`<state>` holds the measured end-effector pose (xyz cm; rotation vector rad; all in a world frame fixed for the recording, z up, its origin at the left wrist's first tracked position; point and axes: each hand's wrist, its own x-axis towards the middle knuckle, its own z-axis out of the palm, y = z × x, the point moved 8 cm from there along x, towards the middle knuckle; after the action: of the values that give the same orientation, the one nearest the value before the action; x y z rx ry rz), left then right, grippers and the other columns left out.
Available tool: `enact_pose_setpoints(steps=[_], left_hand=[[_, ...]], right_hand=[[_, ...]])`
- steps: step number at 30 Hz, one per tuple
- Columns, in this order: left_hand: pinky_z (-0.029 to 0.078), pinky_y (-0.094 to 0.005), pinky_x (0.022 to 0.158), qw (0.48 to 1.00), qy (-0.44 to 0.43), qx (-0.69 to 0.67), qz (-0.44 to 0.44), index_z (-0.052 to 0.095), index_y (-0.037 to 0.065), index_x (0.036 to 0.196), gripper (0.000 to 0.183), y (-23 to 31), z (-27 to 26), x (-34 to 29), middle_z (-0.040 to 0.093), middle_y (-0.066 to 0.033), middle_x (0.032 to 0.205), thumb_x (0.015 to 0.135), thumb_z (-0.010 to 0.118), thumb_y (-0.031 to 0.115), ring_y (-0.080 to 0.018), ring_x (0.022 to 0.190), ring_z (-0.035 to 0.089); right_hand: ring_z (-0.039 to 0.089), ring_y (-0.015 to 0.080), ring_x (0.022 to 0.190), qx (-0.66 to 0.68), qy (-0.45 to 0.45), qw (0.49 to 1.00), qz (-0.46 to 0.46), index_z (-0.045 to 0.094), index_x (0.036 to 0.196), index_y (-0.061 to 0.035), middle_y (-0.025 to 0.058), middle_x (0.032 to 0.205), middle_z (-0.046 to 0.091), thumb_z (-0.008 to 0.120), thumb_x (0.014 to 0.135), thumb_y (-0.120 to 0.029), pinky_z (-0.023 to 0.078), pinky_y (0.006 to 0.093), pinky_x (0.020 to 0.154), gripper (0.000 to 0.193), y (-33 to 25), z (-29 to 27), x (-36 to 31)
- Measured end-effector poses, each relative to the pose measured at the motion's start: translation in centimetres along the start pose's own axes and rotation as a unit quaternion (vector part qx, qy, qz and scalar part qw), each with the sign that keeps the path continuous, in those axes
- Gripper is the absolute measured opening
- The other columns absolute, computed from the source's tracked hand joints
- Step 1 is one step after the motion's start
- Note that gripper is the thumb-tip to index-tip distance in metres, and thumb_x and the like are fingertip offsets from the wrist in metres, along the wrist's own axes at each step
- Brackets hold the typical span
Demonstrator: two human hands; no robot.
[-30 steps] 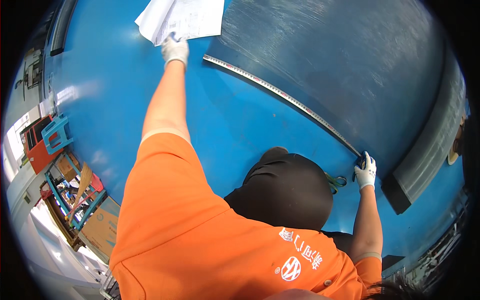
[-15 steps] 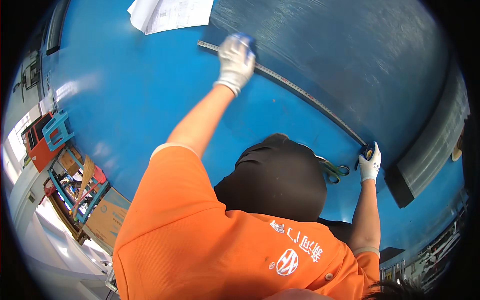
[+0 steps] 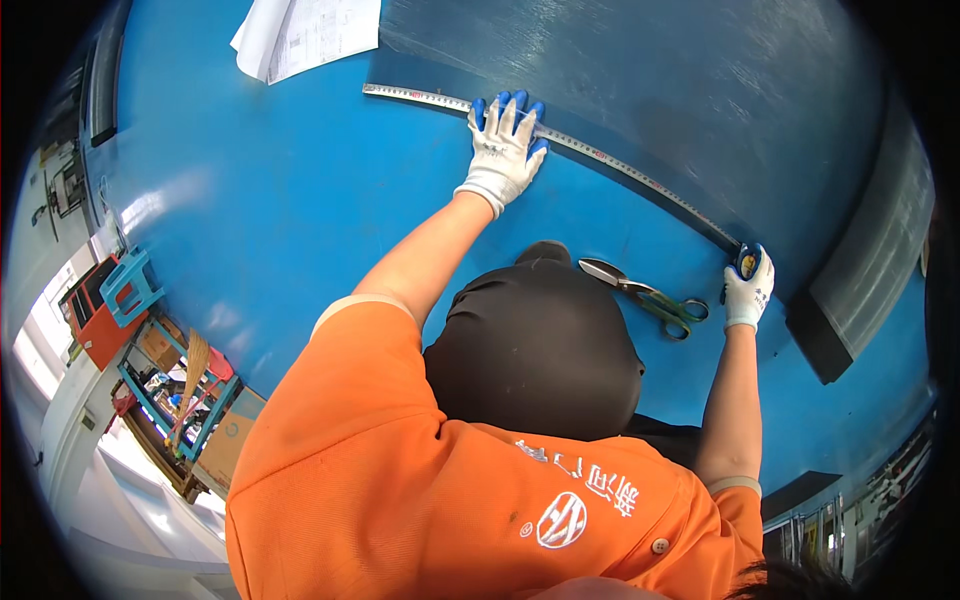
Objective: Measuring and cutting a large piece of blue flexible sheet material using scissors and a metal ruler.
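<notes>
Along the near edge of the dark sheet lies the extended steel blade of a tape measure, its free end at the sheet's left corner and its dark case near the opposite end of that edge. The left hand, in a white glove with blue fingertips, is laid palm down across the blade at the sheet's edge, fingers spread wide and pointing toward the sheet; its forearm slants up from the left, elbow bent outward. The right hand, similarly gloved, is curled around the tape case, with the wrist nearly straight and the forearm rising steeply toward the sheet. On the near side of the sheet, scissors with green handles rest on the blue surface, beside a knee in black trousers. Beyond the sheet's left corner are white printed papers, one curling over. To the right of the sheet stands a long dark panel; well to its left is a light-blue stool.
</notes>
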<state>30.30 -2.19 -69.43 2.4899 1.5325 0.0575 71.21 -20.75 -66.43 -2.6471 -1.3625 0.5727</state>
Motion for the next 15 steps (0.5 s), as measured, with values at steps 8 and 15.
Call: enact_pose_setpoints(steps=[8,15], left_hand=[[0.008,-0.0605,0.112,1.000,0.002,0.028,-0.014,0.045,0.014,0.135,0.062,0.3,0.8,0.4,0.035,-0.0140,0.143,0.082,0.059,0.042,-0.0363,0.135,0.028],[0.015,-0.0574,0.111,0.991,-0.020,-0.028,0.127,0.049,0.014,0.133,0.058,6.1,-0.3,0.5,0.039,-0.0116,0.141,0.081,0.061,0.036,-0.0345,0.134,0.032]], right_hand=[[0.046,0.0339,0.123,-0.011,0.023,0.999,-0.034,0.054,0.126,-0.0068,0.0175,0.129,0.052,0.071,0.067,-0.018,0.037,0.0405,0.106,0.062,0.7,0.5,0.5],[0.045,0.0359,0.122,-0.029,0.013,0.999,0.002,0.055,0.126,-0.0108,0.0174,0.132,0.049,0.070,0.068,-0.019,0.037,0.0420,0.106,0.061,1.4,0.3,-0.4]])
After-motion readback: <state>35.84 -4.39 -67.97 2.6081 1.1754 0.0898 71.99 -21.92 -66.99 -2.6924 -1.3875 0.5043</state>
